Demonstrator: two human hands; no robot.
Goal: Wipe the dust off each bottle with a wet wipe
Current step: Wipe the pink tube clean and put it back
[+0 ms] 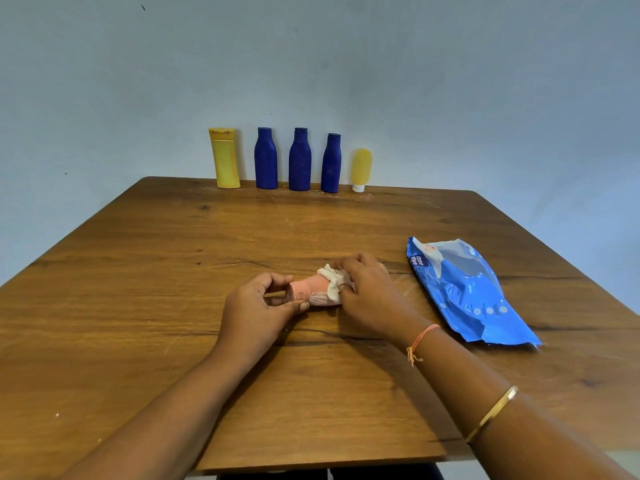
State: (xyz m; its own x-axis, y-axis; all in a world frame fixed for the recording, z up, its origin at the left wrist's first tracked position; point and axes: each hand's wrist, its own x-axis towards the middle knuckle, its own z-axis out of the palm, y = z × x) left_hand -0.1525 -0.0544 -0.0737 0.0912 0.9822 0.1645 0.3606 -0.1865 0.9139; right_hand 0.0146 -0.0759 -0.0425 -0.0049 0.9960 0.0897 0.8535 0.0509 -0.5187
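Holds a small pink plastic bottle [304, 292] on its side, a little toward the near edge from the middle of the brown wooden table [138, 271], long axis running left to right; touching the top or just above it, cannot tell. Grips the bottle's left end with the left hand [258, 308], thumb along the near side and fingers curled over the far side, closed narrowly round it. Presses a crumpled white wet wipe [333, 282] round the bottle's right half with the right hand [367, 296], fingers bent over the wipe and clasping it against the plastic, with bunched folds left showing beside the bare pink surface. Wears a thin orange thread bracelet [420, 341] at the right wrist and a gold bangle [491, 414] farther up that forearm. Along the far edge, against the pale blue wall [450, 81], upright in a row from left to right: a flat yellow plastic bottle [225, 159], three dark blue plastic bottles [266, 159] [300, 161] [331, 164], and a small yellow tube [361, 168] standing on its white cap, each near its neighbour but apart. Toward the right edge, well apart from that row and near the right hand: a blue plastic pack of wipes [467, 292], lying flat, near end crumpled, angled toward the near right corner.
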